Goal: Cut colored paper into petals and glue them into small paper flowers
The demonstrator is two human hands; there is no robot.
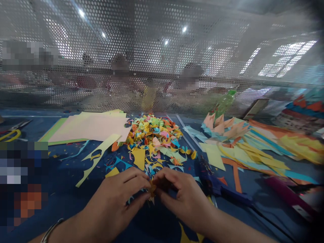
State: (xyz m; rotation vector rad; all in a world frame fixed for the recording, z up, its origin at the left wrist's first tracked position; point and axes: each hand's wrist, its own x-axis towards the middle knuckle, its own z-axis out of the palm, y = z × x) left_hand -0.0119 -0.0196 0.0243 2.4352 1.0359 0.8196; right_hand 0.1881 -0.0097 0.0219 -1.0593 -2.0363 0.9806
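Observation:
Between the fingertips of my left hand (pixel 126 192) and my right hand (pixel 181 194) is a small yellow-orange paper piece (pixel 152 189), pinched from both sides. Its exact shape is partly hidden by the fingers. Just beyond my hands lies a heap of small coloured paper pieces (pixel 152 131), with cut scraps such as a yellow scrap (pixel 138 158) at its near edge. To the right of my right hand a dark blue glue gun (pixel 215 184) lies on the blue table cover (pixel 83 202), its cord running toward the lower right.
Paper sheets (pixel 86 127) are stacked back left, near yellow-handled scissors (pixel 11 135). Folded peach paper points (pixel 222 126), paper strips (pixel 263 155) and a purple object (pixel 288 194) lie to the right. A perforated metal screen (pixel 152 44) closes off the back; a green-capped bottle (pixel 225 101) stands by it.

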